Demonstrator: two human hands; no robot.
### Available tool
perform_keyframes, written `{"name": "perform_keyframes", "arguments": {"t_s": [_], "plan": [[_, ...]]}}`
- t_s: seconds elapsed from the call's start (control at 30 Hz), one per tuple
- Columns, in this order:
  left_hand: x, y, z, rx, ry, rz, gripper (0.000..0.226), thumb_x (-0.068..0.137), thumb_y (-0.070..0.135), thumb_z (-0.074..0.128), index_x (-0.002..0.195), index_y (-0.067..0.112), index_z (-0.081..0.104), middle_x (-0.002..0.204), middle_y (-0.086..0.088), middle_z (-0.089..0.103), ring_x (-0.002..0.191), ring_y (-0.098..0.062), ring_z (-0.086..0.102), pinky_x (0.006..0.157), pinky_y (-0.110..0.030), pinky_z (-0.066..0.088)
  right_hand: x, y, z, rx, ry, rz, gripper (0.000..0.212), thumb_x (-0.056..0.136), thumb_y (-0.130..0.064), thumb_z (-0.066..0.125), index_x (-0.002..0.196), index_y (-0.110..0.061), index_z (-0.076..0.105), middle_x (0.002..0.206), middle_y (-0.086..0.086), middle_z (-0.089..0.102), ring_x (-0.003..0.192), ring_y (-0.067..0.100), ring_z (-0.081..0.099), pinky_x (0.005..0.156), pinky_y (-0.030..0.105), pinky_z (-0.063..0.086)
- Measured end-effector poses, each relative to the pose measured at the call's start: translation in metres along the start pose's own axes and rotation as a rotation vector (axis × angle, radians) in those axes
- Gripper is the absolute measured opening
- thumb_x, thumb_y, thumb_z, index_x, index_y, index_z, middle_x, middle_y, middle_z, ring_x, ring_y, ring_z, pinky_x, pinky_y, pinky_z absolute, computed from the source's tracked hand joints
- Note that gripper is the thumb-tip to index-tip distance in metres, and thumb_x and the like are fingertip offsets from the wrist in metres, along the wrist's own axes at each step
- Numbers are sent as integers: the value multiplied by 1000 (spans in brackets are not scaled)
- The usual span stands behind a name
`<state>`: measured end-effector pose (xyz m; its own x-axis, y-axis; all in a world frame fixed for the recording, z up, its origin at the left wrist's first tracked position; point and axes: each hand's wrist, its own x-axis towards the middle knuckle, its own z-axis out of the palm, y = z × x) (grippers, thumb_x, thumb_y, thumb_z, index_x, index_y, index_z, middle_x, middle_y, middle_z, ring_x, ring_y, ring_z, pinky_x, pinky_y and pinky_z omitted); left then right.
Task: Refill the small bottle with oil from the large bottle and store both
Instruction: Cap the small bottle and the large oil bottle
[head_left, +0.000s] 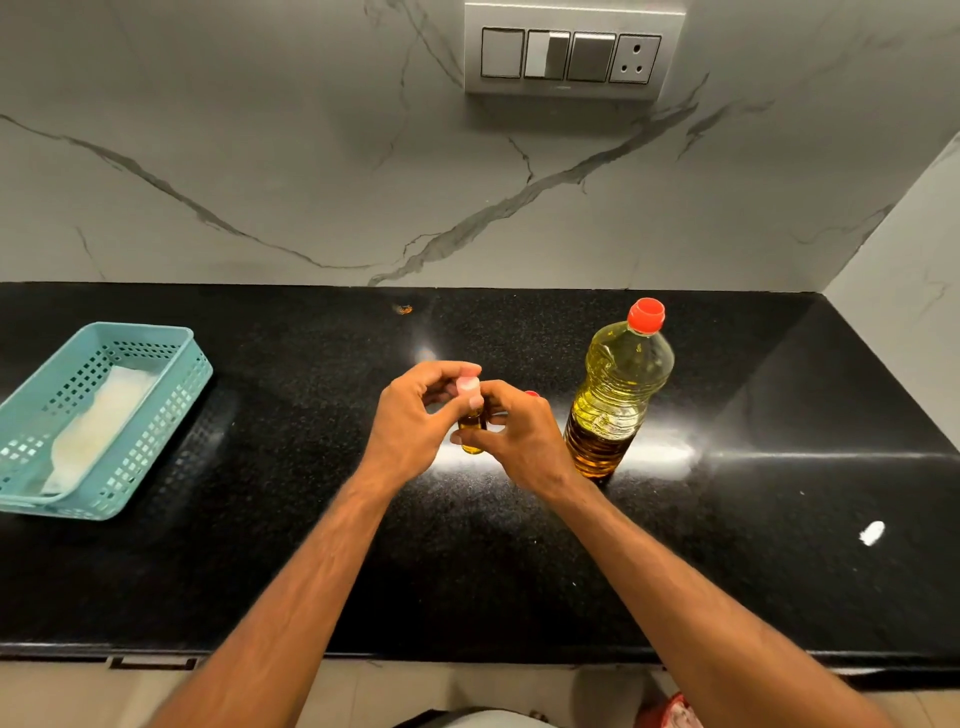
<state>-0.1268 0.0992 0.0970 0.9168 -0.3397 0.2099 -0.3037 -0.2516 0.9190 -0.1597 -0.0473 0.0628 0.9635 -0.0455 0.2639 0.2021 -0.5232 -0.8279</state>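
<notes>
A small glass bottle (471, 428) with amber oil stands on the black counter (311, 545) between my hands. My right hand (519, 436) grips its body from the right. The fingertips of my left hand (410, 421) pinch a pale pink piece (467, 384) at the bottle's top. A small red thing (531, 394) peeks out behind my right hand; I cannot tell what it is. The large plastic oil bottle (615, 400) stands upright just right of my hands, its red cap (645, 314) on, and is largely full of yellow oil.
A teal perforated basket (171, 415) with a white cloth (93, 431) inside sits at the left of the counter. A small white scrap (871, 533) lies at the right. A switch panel (571, 49) is on the marble wall behind.
</notes>
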Motion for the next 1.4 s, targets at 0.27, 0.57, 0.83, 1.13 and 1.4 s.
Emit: {"name": "perform_keyframes", "arguments": {"t_s": [0.27,0.57,0.83,1.13,1.4], "plan": [[-10,8,-2,56,-136,57,33,91,15,65,123,23,62,113,13,67,106,0,64,95,-22,52,-13,-7,-6,52,36,54,55,68,-20,85,115,-16,57,98,-6,71,91,7,67,81,34,55],[-4,19,4,-92,9,55,21,87,16,70,103,28,64,104,-4,65,96,-17,68,83,-37,58,-14,-23,-11,135,58,66,71,71,-16,84,130,-19,44,104,0,73,93,10,70,84,37,57],[-9,26,6,-111,-34,81,22,90,22,67,108,33,62,114,1,63,103,-14,65,84,-30,57,-15,-30,-16,143,91,46,76,74,-20,82,137,-19,39,105,4,73,91,9,70,83,32,58],[-7,30,1,-111,-46,81,23,93,12,61,116,13,60,112,3,69,106,-8,66,90,-24,54,-14,-30,-18,143,101,44,85,72,-19,83,141,-18,34,111,6,72,94,8,70,86,21,55],[-2,27,1,14,107,49,22,81,23,76,97,16,61,96,5,65,93,-6,64,89,-27,53,-11,-33,-14,132,89,53,83,73,-18,83,140,-20,35,108,5,72,90,8,70,78,17,55]]}}
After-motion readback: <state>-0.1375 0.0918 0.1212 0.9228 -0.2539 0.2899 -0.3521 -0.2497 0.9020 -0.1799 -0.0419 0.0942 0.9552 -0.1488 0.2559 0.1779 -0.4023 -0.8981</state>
